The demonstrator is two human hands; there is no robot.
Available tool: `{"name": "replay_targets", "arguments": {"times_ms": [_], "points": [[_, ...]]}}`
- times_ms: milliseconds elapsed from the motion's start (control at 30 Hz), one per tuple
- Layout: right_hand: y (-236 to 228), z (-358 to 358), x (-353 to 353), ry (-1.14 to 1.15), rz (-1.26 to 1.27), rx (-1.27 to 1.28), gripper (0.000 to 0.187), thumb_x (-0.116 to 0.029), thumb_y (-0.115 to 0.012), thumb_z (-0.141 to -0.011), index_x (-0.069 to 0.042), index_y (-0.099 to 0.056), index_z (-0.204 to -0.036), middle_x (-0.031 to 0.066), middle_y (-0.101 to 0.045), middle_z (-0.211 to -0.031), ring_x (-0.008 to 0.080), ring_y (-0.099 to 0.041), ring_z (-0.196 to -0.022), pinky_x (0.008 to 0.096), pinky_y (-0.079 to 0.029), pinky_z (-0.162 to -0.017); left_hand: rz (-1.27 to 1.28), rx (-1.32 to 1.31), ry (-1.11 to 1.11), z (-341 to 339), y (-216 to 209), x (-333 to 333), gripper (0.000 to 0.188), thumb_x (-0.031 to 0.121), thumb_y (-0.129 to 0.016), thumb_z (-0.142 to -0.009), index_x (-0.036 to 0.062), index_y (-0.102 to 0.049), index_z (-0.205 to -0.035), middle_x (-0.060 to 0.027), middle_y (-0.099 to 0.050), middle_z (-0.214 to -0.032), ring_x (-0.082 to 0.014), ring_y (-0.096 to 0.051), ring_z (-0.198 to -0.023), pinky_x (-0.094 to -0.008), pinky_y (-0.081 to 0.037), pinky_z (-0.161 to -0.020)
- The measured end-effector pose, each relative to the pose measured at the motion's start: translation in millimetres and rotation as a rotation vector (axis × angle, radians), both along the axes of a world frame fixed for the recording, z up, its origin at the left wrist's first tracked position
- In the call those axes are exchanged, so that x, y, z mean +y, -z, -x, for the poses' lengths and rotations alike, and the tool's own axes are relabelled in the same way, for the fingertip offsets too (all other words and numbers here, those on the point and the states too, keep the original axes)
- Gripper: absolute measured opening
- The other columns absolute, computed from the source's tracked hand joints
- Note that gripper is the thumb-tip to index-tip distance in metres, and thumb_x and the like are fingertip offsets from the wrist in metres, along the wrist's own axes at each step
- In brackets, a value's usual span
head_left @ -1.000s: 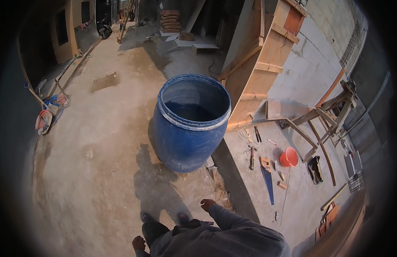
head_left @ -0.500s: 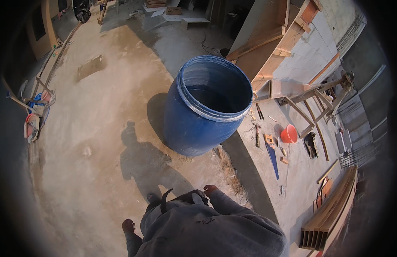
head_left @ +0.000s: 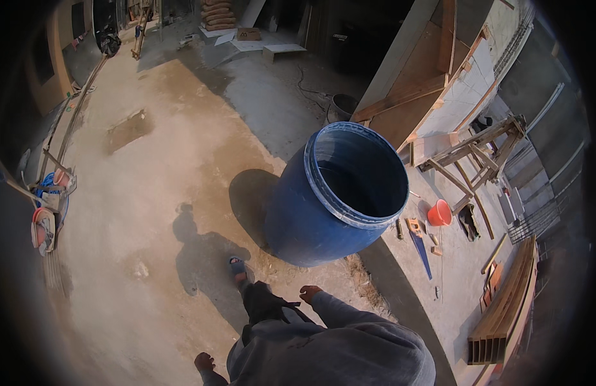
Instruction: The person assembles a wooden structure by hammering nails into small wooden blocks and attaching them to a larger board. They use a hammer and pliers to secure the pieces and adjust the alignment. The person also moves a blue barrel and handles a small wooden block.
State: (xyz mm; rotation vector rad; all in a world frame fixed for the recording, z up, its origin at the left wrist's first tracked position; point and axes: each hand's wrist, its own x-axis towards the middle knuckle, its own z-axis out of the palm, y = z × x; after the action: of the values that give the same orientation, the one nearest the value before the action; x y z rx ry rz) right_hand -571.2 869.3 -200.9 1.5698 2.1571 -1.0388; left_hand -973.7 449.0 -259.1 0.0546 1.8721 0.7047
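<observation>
My left hand (head_left: 205, 361) hangs low beside my body, loosely bent, with nothing visible in it. Just ahead of my right hip is my right hand (head_left: 309, 294), its fingers slightly curled and holding nothing I can see. The nearest thing to it is a large blue plastic barrel (head_left: 304, 219), open at the top, standing upright on the concrete. A gap separates that hand from the barrel. Its inside is dark, so I cannot tell what it holds. One sandalled foot (head_left: 237, 265) is stepped forward on the floor.
Right of the barrel lie a handsaw (head_left: 420, 248), a red bucket (head_left: 439, 213) and other tools. Beyond are a wooden sawhorse (head_left: 481, 154), stacked timber (head_left: 507, 309) and a leaning wooden panel (head_left: 426, 83). A dark bucket (head_left: 343, 106) stands behind the barrel; tools and buckets line the left edge.
My body has stepped forward, and one foot now shows ahead of me. The barrel appears lower and farther right in view. Both hands have swung slightly; neither has taken hold of anything.
</observation>
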Motion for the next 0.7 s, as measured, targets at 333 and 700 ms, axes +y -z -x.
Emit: {"name": "replay_targets", "arguments": {"times_ms": [333, 700], "points": [[37, 208, 185, -0.289, 0.071, -0.047, 0.034, -0.037, -0.064, -0.088, -0.013, -0.066, -0.112, 0.0146, -0.07, -0.105, 0.0352, -0.065, -0.101, 0.0454, -0.05, -0.088, 0.116, 0.033, -0.213, 132, -53, 156, 0.024, 0.022, -0.055, -0.09, 0.006, -0.06, -0.108, -0.0101, -0.064, -0.093, -0.0241, -0.062, -0.076, -0.0408, -0.049, -0.054], [-121, 387, 427, 0.077, -0.272, 0.331, 0.05, -0.041, -0.052, -0.096, -0.005, -0.054, -0.13, 0.0247, -0.058, -0.128, 0.0422, -0.054, -0.119, 0.0459, -0.044, -0.099, -0.186, 0.154, -0.324, 329, -71, 401, 0.041, 0.03, -0.057, -0.092, 0.0068, -0.057, -0.127, -0.0087, -0.064, -0.108, -0.0226, -0.061, -0.089, -0.0376, -0.048, -0.064]]}}
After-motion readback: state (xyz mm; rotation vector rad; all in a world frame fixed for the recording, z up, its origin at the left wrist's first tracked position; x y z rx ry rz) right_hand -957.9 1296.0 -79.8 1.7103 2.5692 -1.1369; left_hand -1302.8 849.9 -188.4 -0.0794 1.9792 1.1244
